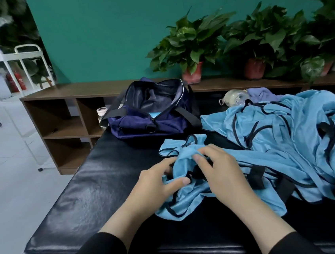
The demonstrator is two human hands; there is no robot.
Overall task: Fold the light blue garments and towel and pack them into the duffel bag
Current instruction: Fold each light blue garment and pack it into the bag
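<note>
The light blue garment [188, 199], trimmed in black, lies crumpled on the black padded bench [83, 195] under both hands. The left hand [158, 181] and right hand [219, 173] pinch its bunched fabric. Beyond, the navy duffel bag [150, 112] gapes open. No writing is legible.

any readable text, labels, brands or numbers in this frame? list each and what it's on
None readable.
Red fire extinguishers: pale label marks, too blurred to read.
Duffel bag, light blue garments, clear bottle, plant pots: no visible text.
</note>
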